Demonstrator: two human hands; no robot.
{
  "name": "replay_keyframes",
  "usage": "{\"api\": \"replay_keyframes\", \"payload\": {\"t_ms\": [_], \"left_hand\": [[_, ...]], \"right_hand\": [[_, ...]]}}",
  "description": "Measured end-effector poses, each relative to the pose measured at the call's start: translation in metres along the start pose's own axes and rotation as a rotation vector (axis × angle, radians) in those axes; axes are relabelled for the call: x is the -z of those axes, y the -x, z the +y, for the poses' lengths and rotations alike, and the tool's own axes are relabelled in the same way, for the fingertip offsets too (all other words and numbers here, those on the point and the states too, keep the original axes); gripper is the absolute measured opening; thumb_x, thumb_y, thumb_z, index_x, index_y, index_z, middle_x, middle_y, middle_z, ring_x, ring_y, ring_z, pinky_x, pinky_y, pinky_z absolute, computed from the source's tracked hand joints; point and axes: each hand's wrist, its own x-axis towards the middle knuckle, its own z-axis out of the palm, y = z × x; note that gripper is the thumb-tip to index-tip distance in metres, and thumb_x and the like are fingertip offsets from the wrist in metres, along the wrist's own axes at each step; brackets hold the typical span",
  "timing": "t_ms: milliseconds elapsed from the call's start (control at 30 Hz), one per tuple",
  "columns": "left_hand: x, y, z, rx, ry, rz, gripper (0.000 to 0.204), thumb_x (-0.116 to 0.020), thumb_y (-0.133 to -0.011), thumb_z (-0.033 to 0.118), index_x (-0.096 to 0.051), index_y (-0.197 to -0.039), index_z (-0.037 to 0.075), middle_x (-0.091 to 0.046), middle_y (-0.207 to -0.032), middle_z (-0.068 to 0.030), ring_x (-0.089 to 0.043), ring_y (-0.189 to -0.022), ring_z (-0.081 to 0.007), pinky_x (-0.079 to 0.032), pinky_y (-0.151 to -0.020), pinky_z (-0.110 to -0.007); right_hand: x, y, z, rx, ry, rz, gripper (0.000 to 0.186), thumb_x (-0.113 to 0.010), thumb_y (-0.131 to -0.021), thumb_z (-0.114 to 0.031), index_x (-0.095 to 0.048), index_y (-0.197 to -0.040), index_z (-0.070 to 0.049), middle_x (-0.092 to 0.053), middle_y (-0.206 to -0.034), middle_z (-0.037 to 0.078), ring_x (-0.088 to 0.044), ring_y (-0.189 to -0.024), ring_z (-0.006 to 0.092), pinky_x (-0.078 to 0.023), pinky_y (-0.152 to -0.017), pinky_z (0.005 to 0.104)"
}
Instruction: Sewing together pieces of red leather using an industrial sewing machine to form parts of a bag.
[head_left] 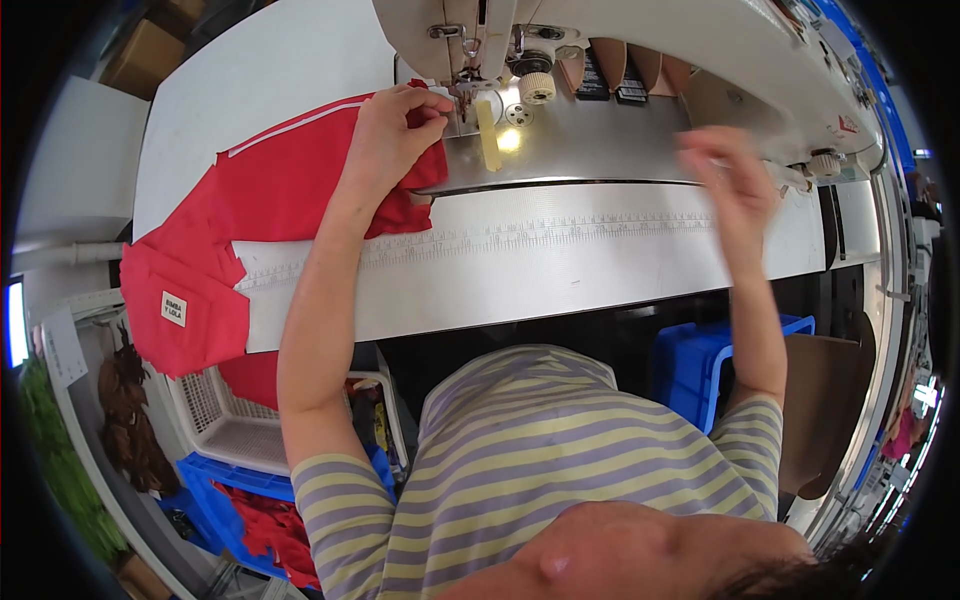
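Note:
Red fabric (290, 175) with a white strip along its far edge lies across the left of the sewing table and hangs over the near left edge, where it bears a pale label (174, 308). My left hand (395, 135) rests on its right end, close to the needle and presser foot (465, 95), with thumb and forefinger pinched at the cloth. The fabric's edge under those fingers is partly hidden. Over the right side of the table, apart from the cloth, my right hand (737, 185) is raised beneath the machine arm; motion smears its fingers.
The white sewing machine (690, 40) spans the far side above a metal plate (590, 145) with a yellow strip (488, 135). A printed ruler (560, 235) runs along the table. Below stand a white basket (235, 435), a blue bin with red cloth (205, 490) and another blue bin (690, 365).

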Motion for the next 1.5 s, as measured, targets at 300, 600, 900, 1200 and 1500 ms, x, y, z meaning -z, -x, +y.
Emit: {"api": "replay_keyframes", "payload": {"t_ms": [300, 600, 900, 1200, 1500], "left_hand": [[-0.009, -0.003, 0.008, 0.084, 0.116, 0.065, 0.023, -0.073, -0.074, 0.018, -0.071, -0.092, 0.003, -0.067, -0.076, -0.0066, -0.062, -0.070, -0.0177, -0.050, -0.067, -0.031], [0.001, 0.010, 0.021, 0.095, 0.052, 0.000, 0.018, -0.070, -0.080, 0.014, -0.070, -0.088, -0.002, -0.065, -0.082, -0.0060, -0.059, -0.076, -0.0122, -0.045, -0.071, -0.026], [0.005, 0.017, 0.049, -0.158, 0.194, 0.430, 0.009, -0.067, -0.082, 0.002, -0.068, -0.091, -0.002, -0.066, -0.089, -0.0066, -0.061, -0.082, -0.0122, -0.048, -0.077, -0.024], [-0.019, 0.028, 0.085, -0.166, 0.728, 0.424, 0.027, -0.059, -0.089, -0.001, -0.060, -0.116, -0.003, -0.066, -0.108, -0.0082, -0.060, -0.099, -0.0120, -0.047, -0.088, -0.024], [-0.027, 0.024, 0.089, -0.174, 0.665, 0.414, 0.021, -0.060, -0.090, 0.003, -0.060, -0.111, -0.003, -0.062, -0.101, -0.0061, -0.060, -0.090, -0.0117, -0.048, -0.085, -0.024]], "right_hand": [[-0.152, -0.034, 0.037, -0.394, -0.338, -0.250, 0.019, -0.064, -0.086, -0.016, -0.068, -0.097, -0.001, -0.069, -0.086, 0.009, -0.065, -0.075, 0.0157, -0.050, -0.067, 0.0288], [-0.147, -0.030, 0.013, -0.244, -0.104, -0.318, 0.015, -0.061, -0.088, -0.013, -0.068, -0.100, -0.007, -0.067, -0.083, 0.009, -0.065, -0.072, 0.0196, -0.050, -0.065, 0.0327], [-0.154, -0.031, 0.023, -0.071, -0.036, -0.114, 0.014, -0.063, -0.087, -0.017, -0.069, -0.086, -0.005, -0.063, -0.079, 0.012, -0.063, -0.071, 0.0310, -0.049, -0.063, 0.0383], [-0.148, -0.029, 0.040, -0.271, -0.184, -0.131, 0.018, -0.062, -0.086, -0.016, -0.065, -0.078, 0.000, -0.063, -0.072, 0.015, -0.061, -0.065, 0.0335, -0.047, -0.061, 0.0389], [-0.134, -0.037, 0.029, -0.159, 0.088, -0.383, 0.022, -0.059, -0.089, -0.021, -0.064, -0.079, -0.002, -0.062, -0.069, 0.015, -0.061, -0.065, 0.0343, -0.047, -0.061, 0.0414]]}}
